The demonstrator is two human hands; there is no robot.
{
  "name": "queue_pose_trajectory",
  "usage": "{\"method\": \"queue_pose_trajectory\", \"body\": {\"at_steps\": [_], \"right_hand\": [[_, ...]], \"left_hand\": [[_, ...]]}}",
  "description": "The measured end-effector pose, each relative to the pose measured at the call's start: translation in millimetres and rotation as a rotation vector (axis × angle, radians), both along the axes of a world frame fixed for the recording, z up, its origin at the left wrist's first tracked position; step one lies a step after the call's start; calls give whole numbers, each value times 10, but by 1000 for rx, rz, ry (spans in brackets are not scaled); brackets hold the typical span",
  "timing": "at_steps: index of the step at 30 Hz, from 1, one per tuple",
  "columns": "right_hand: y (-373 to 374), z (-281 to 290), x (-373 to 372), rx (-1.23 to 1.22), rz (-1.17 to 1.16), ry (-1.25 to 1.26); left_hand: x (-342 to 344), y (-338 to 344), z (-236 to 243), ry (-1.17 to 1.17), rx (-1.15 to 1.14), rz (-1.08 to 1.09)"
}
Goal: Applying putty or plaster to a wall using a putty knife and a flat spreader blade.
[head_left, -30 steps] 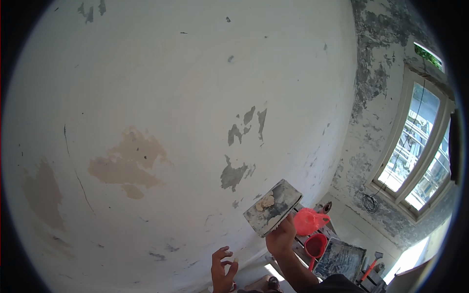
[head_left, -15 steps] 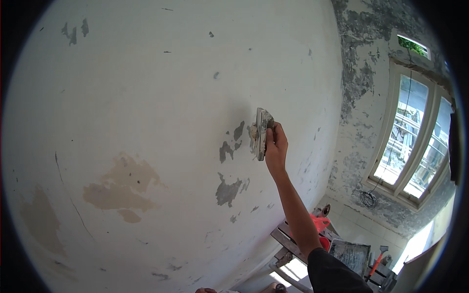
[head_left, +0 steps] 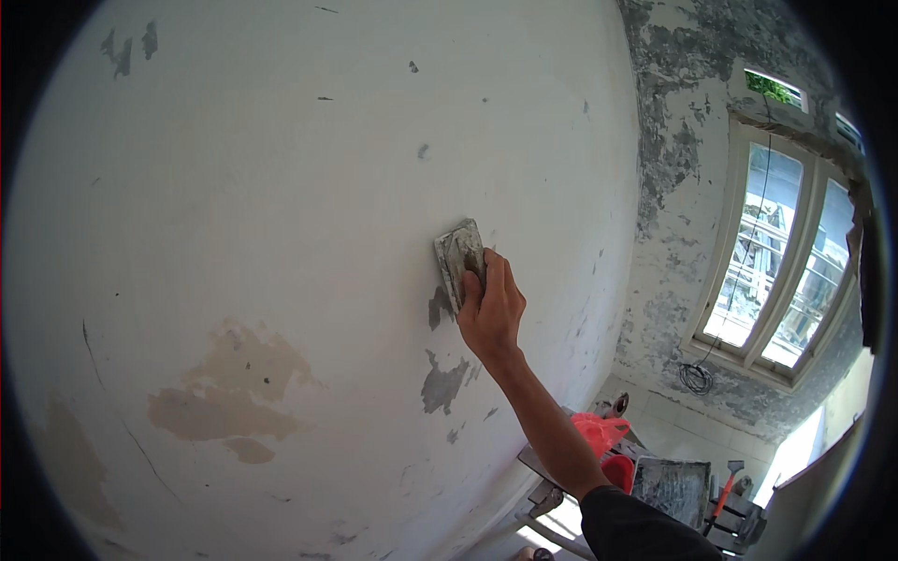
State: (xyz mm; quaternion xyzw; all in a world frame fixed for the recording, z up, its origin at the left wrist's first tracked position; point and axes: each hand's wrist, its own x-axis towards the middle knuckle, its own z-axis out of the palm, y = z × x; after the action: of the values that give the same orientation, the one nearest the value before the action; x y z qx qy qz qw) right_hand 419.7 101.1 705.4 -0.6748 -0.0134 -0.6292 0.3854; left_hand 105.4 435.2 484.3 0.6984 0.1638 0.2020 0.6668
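Observation:
My right hand (head_left: 493, 304) is closed round the handle of a small rectangular plastering trowel (head_left: 456, 245), its back caked with grey-white residue. The blade lies nearly flat against the white wall (head_left: 281, 206), covering part of a bare grey patch. Just below the trowel a strip of that dark patch (head_left: 438, 309) shows. Further down is a larger grey patch (head_left: 443, 381) where the coating has come off. My left hand is out of view.
Beige patches (head_left: 224, 411) and thin cracks mark the wall at left. To the lower right are a red plastic bag (head_left: 599, 430), a smeared dark board (head_left: 672, 491) and an orange-handled scraper (head_left: 725, 491). A window (head_left: 781, 252) and a hanging coiled cable (head_left: 696, 378) are at right.
The trowel has moved left and turned from edge-on to nearly flat on the wall, over the grey patch. Fingers at the bottom edge have gone out of view.

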Motion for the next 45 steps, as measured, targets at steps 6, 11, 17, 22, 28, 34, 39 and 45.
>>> {"method": "queue_pose_trajectory", "body": {"at_steps": [6,11,17,22,28,34,39,45], "right_hand": [[50,-217,-207,-82,282,9],[-430,-181,-159,546,756,-125],[-470,69,-4,208,327,90],[-80,31,-42,133,157,16],[100,-249,-215,-36,344,-22],[-570,-120,-111,599,786,-109],[-483,28,20,265,375,62],[-135,-44,-199,170,411,37]], "left_hand": [[478,-379,263,-117,-22,-176],[416,-610,424,-95,-40,-323],[83,-388,88,42,-36,-264],[-30,-21,-156,191,-28,-159],[349,-447,395,-75,18,-320],[214,-587,289,-2,31,-385],[-5,-265,-43,53,-24,-373],[135,-211,136,64,8,-294]]}}
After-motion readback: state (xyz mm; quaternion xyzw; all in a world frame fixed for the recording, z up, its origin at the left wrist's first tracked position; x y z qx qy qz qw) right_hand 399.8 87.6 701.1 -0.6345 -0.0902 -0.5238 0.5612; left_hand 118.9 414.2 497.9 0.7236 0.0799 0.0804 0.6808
